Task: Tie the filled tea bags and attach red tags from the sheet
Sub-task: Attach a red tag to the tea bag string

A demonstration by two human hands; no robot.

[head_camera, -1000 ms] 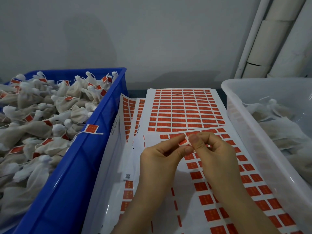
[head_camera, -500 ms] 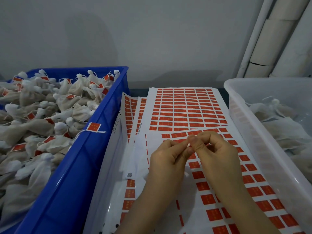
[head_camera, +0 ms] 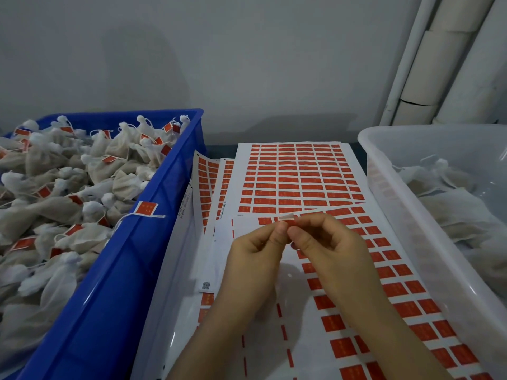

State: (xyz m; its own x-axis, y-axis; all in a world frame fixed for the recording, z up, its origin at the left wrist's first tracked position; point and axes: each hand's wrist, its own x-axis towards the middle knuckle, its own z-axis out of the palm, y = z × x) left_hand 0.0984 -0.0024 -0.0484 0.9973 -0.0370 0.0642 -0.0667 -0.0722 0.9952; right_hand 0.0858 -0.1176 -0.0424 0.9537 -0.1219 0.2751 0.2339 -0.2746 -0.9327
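Currently tag step: left hand (head_camera: 256, 249) and right hand (head_camera: 326, 242) both pinch-grip one red tag (head_camera: 286, 219) above near sheet (head_camera: 384, 294). No bag held; untied bags in clear bin (head_camera: 384, 193), right edge. Next: fetch bag string.

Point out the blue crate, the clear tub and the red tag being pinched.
blue crate (head_camera: 175, 171): head view, on its right rim.
clear tub (head_camera: 384, 193): head view, on its left wall.
red tag (head_camera: 286, 218): head view, on its part above the fingertips.

The blue crate (head_camera: 153, 242) was smooth glossy plastic, the tea bags (head_camera: 55, 187) soft matt cloth, the tag sheets (head_camera: 299, 176) slick paper, the right-hand bin (head_camera: 411, 229) cloudy translucent plastic.
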